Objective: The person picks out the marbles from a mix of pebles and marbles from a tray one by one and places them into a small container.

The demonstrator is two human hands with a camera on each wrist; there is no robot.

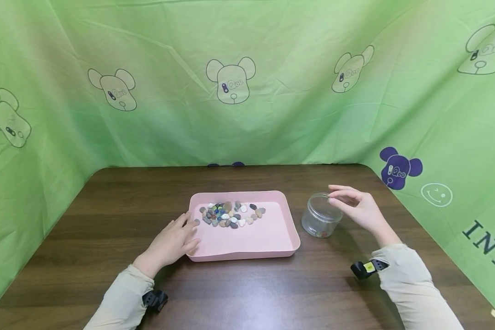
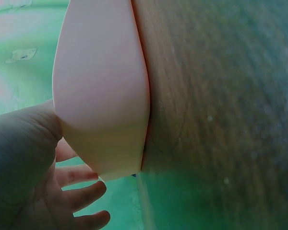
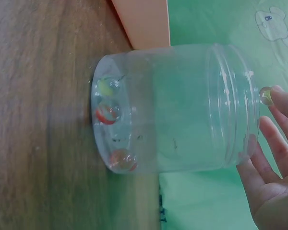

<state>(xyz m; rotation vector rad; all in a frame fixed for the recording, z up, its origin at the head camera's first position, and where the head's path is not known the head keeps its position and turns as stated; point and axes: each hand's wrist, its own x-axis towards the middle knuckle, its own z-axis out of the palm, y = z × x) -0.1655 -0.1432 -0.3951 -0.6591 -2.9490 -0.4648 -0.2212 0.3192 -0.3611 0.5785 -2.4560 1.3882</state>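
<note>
Between thumb and fingertip, my right hand (image 1: 356, 208) pinches a clear, yellowish glass marble (image 3: 266, 96) at the mouth of a clear plastic jar (image 1: 321, 216). Other fingers of that hand touch or nearly touch the jar's rim. Three marbles show on the jar's floor in the right wrist view, a yellow-green one (image 3: 107, 86) and two with red-orange (image 3: 105, 114). My left hand (image 1: 169, 240) holds the left side of a pink tray (image 1: 247, 255), thumb over the rim and fingers along the outside. Mixed pebbles (image 1: 228, 207) and some colored marbles (image 1: 217, 211) lie in the tray.
Tray and jar stand side by side on a dark wooden table (image 1: 247, 293), the jar to the right. A green printed cloth (image 1: 169, 123) hangs behind and at both sides. A wrist camera (image 1: 156, 300) sits on each sleeve.
</note>
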